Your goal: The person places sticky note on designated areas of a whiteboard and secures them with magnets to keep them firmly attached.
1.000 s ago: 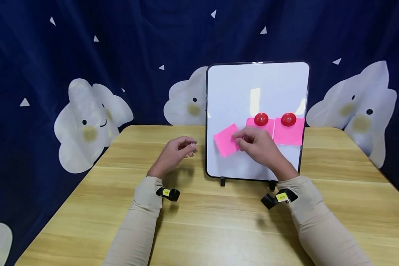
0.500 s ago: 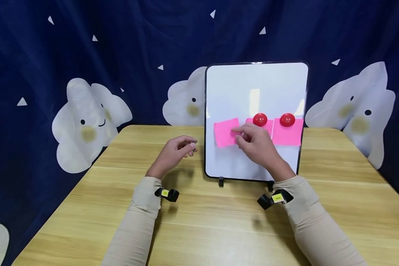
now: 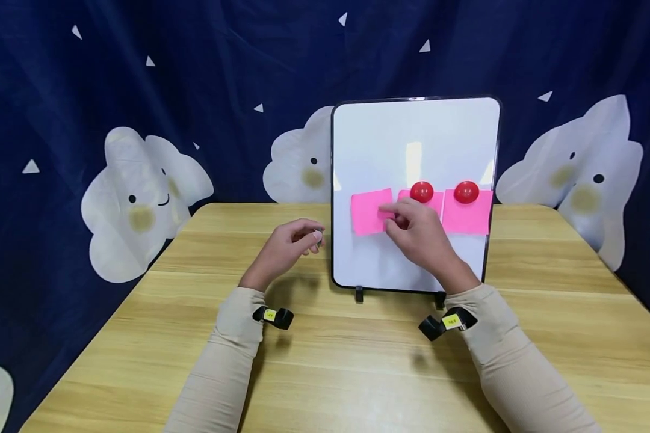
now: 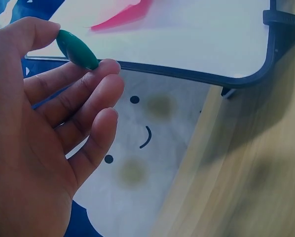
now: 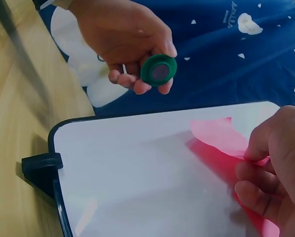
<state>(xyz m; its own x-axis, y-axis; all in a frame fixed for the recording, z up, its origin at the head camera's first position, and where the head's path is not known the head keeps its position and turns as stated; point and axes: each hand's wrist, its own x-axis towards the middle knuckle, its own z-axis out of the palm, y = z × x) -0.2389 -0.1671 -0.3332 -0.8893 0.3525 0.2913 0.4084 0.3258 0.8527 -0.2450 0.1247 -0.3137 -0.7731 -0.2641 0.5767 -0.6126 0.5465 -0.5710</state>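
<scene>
- The right hand [image 3: 419, 231] covers the right edge of the loose pink note [image 3: 369, 211] and most of the middle pink note [image 3: 436, 201] beyond its knuckles; only that note's top strip shows.
- In the head view the green magnet [image 5: 158, 69] is all but hidden inside the left hand [image 3: 287, 246]; both wrist views show it clearly.
- The right hand's fingers [image 5: 258, 143] are curled, pinching the loose note's right edge and holding it against the whiteboard [image 3: 390, 144].
- The left hand pinches the green magnet by its rim between thumb and fingertips, off the board, just to the left of the board's frame.
- The loose note sits nearly square to the board, top edge roughly level, its free left corner lifting off the surface in the right wrist view.
- The magnet's flat face points toward the whiteboard.
- Two red magnets [image 3: 422, 191] [image 3: 466, 192] sit just above and right of the right hand.
</scene>
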